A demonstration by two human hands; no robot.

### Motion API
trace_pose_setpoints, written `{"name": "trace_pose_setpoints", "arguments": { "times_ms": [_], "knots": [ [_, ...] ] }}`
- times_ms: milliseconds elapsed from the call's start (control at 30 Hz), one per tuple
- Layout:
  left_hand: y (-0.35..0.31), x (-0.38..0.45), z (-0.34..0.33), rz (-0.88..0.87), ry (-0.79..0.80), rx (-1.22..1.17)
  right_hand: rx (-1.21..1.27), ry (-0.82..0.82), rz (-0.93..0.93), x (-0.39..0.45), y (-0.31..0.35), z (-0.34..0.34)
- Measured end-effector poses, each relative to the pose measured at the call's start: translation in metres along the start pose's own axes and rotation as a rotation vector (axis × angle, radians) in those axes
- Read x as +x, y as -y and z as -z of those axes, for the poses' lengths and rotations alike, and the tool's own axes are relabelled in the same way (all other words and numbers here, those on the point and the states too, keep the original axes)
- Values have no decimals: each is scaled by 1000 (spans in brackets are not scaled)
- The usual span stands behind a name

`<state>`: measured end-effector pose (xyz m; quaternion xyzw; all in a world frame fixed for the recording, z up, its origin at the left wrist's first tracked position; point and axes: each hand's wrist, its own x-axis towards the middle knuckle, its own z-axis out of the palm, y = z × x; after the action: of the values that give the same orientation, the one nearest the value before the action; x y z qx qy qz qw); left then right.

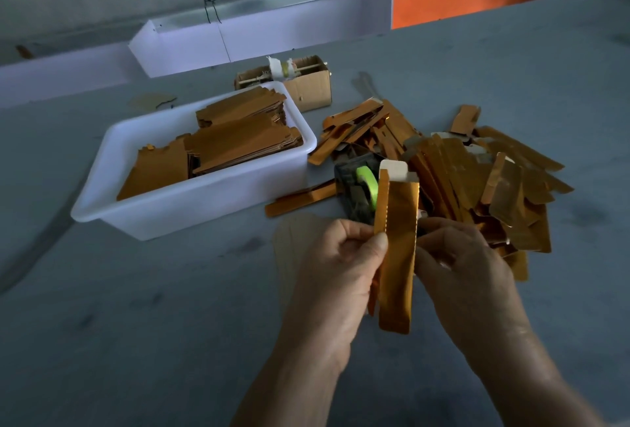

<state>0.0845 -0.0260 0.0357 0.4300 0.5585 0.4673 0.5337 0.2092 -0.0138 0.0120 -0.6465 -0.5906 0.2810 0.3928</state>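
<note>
Currently the left hand (341, 263) pinches the sleeve (397, 256) by its scalloped left edge, thumb in front, while the right hand (463, 266) curls round its right edge. The sleeve stands upright between them, above the table (136, 324) and just in front of the tape dispenser (358, 194). Too hard a squeeze would likely crease the foil face (it looks thin and half-formed). A slack pinch could drop it into the pile (477, 181), lost among like pieces.
</note>
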Motion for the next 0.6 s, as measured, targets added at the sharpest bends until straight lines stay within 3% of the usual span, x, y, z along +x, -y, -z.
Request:
{"name": "trace_pose_setpoints", "arguments": {
  "times_ms": [100, 233, 367, 500, 600],
  "knots": [
    [-1, 3, 0, -2, -19, 104, -54, -23, 69, 1, -2, 1],
    [-2, 4, -3, -34, -46, 177, -352, -59, 164, 3, -4, 2],
    [-5, 5, -3, 8, -50, 142, -209, -148, 243, 0, 8, 27],
    [-6, 1, -3, 2, -42, 68, 360, 221, 112, -3, 20, 47],
    [-8, -4, -2, 44, -2, -41, 368, 363, 107, -5, 19, 41]
  ]
}}
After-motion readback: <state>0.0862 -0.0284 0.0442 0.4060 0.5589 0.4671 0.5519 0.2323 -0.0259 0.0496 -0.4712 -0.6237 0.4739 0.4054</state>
